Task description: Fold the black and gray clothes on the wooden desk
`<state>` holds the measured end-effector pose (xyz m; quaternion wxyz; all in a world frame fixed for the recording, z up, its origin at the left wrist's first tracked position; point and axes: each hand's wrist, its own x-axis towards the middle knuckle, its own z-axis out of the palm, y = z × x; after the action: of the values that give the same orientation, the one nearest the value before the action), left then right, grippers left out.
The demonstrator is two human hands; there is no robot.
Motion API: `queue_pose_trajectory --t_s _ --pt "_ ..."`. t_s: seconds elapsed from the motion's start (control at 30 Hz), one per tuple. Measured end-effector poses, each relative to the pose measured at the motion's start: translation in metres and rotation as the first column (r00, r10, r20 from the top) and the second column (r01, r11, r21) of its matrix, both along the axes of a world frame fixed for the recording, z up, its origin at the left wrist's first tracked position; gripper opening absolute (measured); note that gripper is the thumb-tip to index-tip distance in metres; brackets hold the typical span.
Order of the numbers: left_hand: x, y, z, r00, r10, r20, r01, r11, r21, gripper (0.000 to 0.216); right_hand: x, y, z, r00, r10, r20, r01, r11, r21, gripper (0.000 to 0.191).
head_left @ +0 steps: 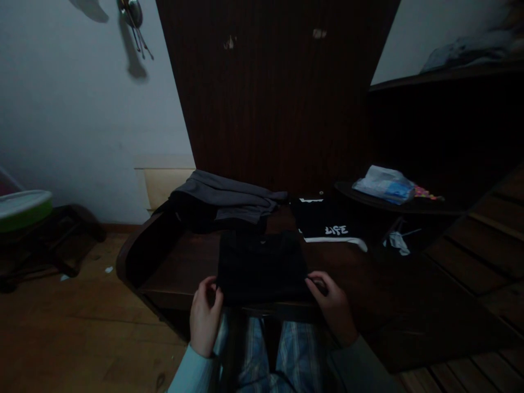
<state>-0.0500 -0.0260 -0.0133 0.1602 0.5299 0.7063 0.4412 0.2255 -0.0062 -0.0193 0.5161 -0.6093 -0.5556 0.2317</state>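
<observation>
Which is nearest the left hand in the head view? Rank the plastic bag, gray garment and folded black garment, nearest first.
From the left hand:
1. Folded black garment: at the fingertips, on the bench's front edge.
2. Gray garment: behind it, toward the back.
3. Plastic bag: far right, on the shelf.

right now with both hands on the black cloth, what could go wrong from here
The black cloth lies close to the bench's front edge, so it might slip off. The left hand and right hand hold it near its front corners; an uneven pull could skew it. In this dim light, creases in the dark cloth may be easy to miss.
</observation>
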Motion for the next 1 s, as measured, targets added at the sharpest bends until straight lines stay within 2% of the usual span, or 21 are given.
queue_pose_trajectory --t_s 0.1,0.13,0.2,0.27,0.37,0.43,0.5,0.6,0.67,0.8,0.9,1.0 --pt "-0.003 0.007 0.007 0.977 0.012 -0.214 -0.021 0.999 -0.039 0.038 0.004 0.010 -0.011 0.989 -0.103 -0.103 0.105 0.994 0.021 0.050" --pt "-0.005 0.010 0.010 0.964 -0.001 -0.266 -0.014 0.998 -0.055 0.040 0.007 0.014 -0.012 0.983 -0.101 -0.152 0.102 0.995 -0.001 0.055" --pt "-0.008 0.019 0.016 0.952 -0.066 -0.299 0.033 0.993 -0.113 0.042 0.011 0.023 -0.007 0.963 -0.038 -0.267 0.012 0.995 -0.097 0.056" --pt "-0.009 0.030 0.022 0.956 -0.154 -0.250 0.110 0.977 -0.182 0.045 0.014 0.029 0.007 0.923 0.035 -0.384 -0.127 0.968 -0.216 0.050" --pt "-0.009 0.050 0.029 0.961 -0.244 -0.132 0.208 0.948 -0.239 0.053 0.014 0.038 0.033 0.865 0.090 -0.494 -0.287 0.896 -0.339 0.040" --pt "-0.009 0.060 0.033 0.955 -0.294 -0.047 0.277 0.936 -0.218 0.060 0.011 0.044 0.045 0.850 0.131 -0.510 -0.351 0.863 -0.364 0.040" --pt "-0.008 0.066 0.035 0.935 -0.353 0.046 0.355 0.916 -0.187 0.061 0.007 0.050 0.048 0.836 0.209 -0.508 -0.411 0.851 -0.326 0.047" --pt "-0.007 0.069 0.032 0.885 -0.435 0.167 0.460 0.874 -0.159 0.055 0.000 0.055 0.042 0.838 0.349 -0.420 -0.456 0.870 -0.188 0.058" --pt "-0.005 0.069 0.027 0.875 -0.445 0.192 0.472 0.871 -0.133 0.052 -0.003 0.055 0.036 0.861 0.409 -0.303 -0.460 0.880 -0.121 0.057" --pt "0.005 0.066 0.025 0.908 -0.387 0.161 0.404 0.910 -0.088 0.051 -0.003 0.054 0.035 0.891 0.453 -0.021 -0.451 0.880 -0.150 0.053" --pt "0.019 0.062 0.042 0.901 -0.425 0.090 0.428 0.903 -0.021 0.049 0.003 0.054 0.051 0.869 0.461 0.180 -0.437 0.886 -0.155 0.051" --pt "0.041 0.063 0.071 0.882 -0.472 -0.007 0.471 0.878 0.085 0.048 0.020 0.056 0.081 0.857 0.359 0.369 -0.350 0.932 -0.092 0.050"
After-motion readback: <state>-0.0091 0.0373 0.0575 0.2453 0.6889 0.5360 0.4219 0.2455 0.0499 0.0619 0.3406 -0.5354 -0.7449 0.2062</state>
